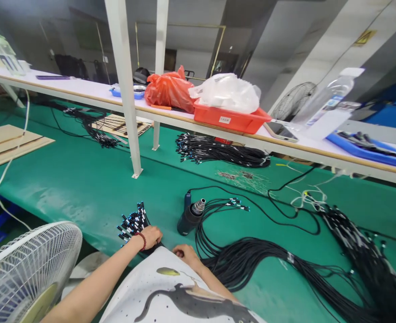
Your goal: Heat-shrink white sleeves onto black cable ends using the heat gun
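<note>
A bundle of black cables with white-banded, blue-tipped ends [132, 224] lies near the table's front edge, its ends fanned to the left. My left hand [151, 234], with a red bead bracelet at the wrist, is closed round this bundle just behind the ends. Close to my body, my right hand [185, 252] has its fingers curled; whatever they hold is too small or hidden to make out. Beyond my right hand a dark heat gun [190, 217] stands with its metal nozzle upward. My shirt covers part of the bundle.
A long black cable bundle [252, 253] stretches right across the green table [83, 179]. Another bundle [221, 150] lies under the shelf [171, 117], whose white post [125, 89] stands ahead. A white fan [33, 273] is at the left. More cables [356, 242] lie right.
</note>
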`<state>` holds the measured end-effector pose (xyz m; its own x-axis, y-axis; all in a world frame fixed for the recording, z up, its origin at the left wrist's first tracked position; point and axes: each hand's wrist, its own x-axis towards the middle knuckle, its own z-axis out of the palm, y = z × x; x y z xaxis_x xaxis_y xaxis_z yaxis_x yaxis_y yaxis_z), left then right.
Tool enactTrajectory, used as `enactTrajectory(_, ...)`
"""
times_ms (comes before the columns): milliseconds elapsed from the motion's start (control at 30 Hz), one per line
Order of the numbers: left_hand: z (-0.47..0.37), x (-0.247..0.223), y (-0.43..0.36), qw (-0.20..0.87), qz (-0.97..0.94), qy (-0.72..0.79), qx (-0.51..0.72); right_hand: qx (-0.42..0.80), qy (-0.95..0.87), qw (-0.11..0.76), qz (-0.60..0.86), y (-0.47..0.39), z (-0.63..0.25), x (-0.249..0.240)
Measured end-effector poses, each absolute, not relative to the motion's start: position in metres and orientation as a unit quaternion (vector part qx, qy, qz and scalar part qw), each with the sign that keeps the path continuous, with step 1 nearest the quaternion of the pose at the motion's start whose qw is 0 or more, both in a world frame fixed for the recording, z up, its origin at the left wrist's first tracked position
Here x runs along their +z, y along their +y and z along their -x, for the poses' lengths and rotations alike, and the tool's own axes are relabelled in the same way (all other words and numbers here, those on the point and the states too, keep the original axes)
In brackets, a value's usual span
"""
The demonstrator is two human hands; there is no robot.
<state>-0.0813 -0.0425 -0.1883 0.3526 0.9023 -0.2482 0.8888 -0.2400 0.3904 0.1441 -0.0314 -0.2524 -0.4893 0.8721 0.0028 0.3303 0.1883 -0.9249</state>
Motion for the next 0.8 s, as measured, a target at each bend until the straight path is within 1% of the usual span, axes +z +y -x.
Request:
enactTrajectory(200, 0.071, -0.166, -0.053, 0.181, -0.802, 0.568, 0.036, 0.481, -0.724, 0.282, 0.407, -0.031, -0.142, -0.226)
enactTrajectory(400, 0.047, -0.129, -0.054, 0.158, -0.825, 0.540, 0.060, 0.537, -0.719, 0.288, 0.334, -0.035, -0.129, -0.166)
enactTrajectory(567, 0.051, -0.084, -0.052, 0.148, -0.827, 0.539, 0.059, 0.509, -0.713, 0.306, 0.373, -0.036, -0.147, -0.135)
enactTrajectory(700, 0.080, -0.053, -0.063, 0.151, -0.800, 0.565, 0.133, 0.498, -0.691, 0.346, 0.394, -0.042, -0.173, -0.118)
enactTrajectory(800, 0.092, -0.039, -0.076, 0.167, -0.803, 0.544, 0.179, 0.494, -0.690, 0.354, 0.393, -0.050, -0.183, -0.099)
